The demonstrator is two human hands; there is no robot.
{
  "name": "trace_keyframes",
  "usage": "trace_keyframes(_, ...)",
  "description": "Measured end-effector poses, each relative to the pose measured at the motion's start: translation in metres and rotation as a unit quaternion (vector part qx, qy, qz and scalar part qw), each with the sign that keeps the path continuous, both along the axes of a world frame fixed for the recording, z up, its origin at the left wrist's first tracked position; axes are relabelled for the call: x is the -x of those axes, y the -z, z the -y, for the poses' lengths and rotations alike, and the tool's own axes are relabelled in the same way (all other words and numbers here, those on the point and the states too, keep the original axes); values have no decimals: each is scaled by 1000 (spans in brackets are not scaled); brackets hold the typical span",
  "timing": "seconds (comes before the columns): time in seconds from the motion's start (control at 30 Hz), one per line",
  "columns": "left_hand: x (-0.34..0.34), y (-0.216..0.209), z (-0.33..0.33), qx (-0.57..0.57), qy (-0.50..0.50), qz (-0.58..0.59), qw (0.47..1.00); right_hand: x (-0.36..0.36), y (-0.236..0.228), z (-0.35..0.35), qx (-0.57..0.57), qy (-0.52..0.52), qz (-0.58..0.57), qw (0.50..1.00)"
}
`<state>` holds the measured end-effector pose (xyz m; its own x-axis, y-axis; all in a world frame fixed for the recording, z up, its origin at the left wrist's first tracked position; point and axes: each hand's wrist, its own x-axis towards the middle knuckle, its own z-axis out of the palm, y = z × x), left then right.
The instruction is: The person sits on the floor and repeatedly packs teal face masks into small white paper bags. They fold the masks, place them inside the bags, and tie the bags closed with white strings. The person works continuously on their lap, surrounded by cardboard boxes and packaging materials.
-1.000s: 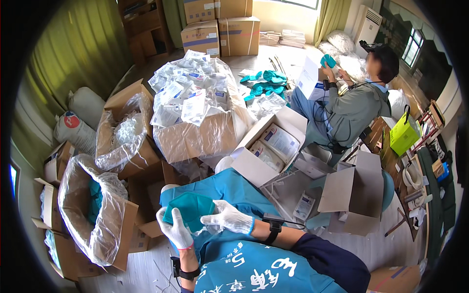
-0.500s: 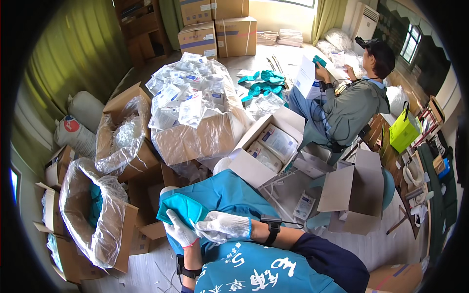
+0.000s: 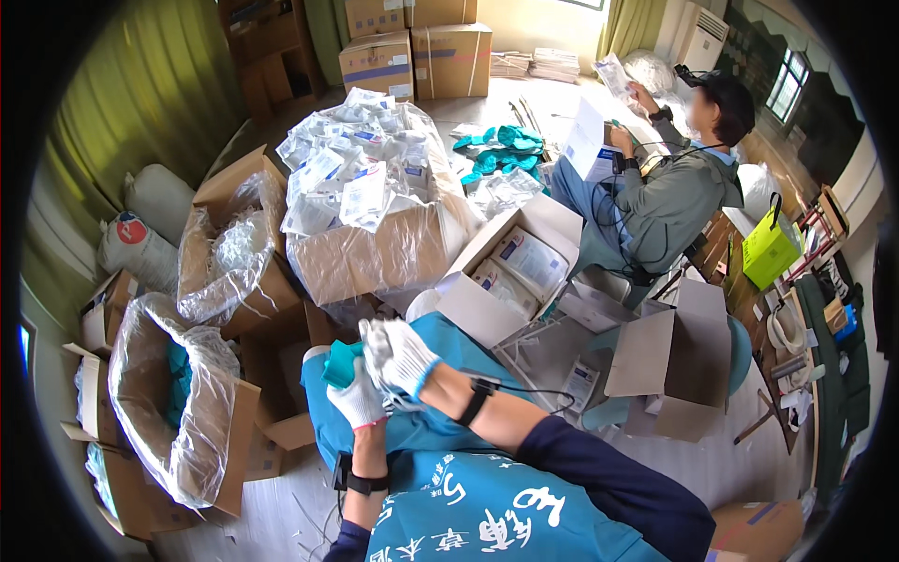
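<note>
My left hand (image 3: 357,401), in a white knit glove, is closed on a folded teal fabric piece (image 3: 343,363) above my lap. Its exact kind does not show. My right hand (image 3: 395,354), gloved the same way, is right beside it with its fingers curled. They are slightly blurred, and what they hold, if anything, is hidden. Beneath both hands spreads a teal apron (image 3: 468,496). Just beyond my knees, an open white carton (image 3: 487,314) holds flat white packets (image 3: 530,264).
A large plastic-lined box (image 3: 375,262) is heaped with white packets. Lined cartons (image 3: 225,440) stand at the left, one with teal fabric inside. An open carton (image 3: 655,375) is at the right. A co-worker (image 3: 665,187) sits beyond, holding up a packet. Teal fabric (image 3: 506,155) lies ahead.
My right hand has lifted and moved forward from the teal fabric's edge. The fabric, spread wider before, is now bunched smaller in my left hand. The co-worker has raised a packet.
</note>
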<state>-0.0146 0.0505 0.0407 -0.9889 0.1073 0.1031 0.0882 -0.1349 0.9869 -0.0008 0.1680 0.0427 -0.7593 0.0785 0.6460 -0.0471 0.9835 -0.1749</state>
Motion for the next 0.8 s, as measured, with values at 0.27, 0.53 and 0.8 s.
trace_keyframes(0.27, -93, -39, 19, 130, 215, -108, 962, 94, 83, -151, 564, 197, -186, 780)
trace_keyframes(0.53, -26, -59, 47, -280, 242, 362, 856, -27, -35, -63, 803, -222, 62, 550)
trace_keyframes(0.8, -22, -48, 46, -143, 102, 250, 952, -56, -32, -35, 723, -285, 207, 595)
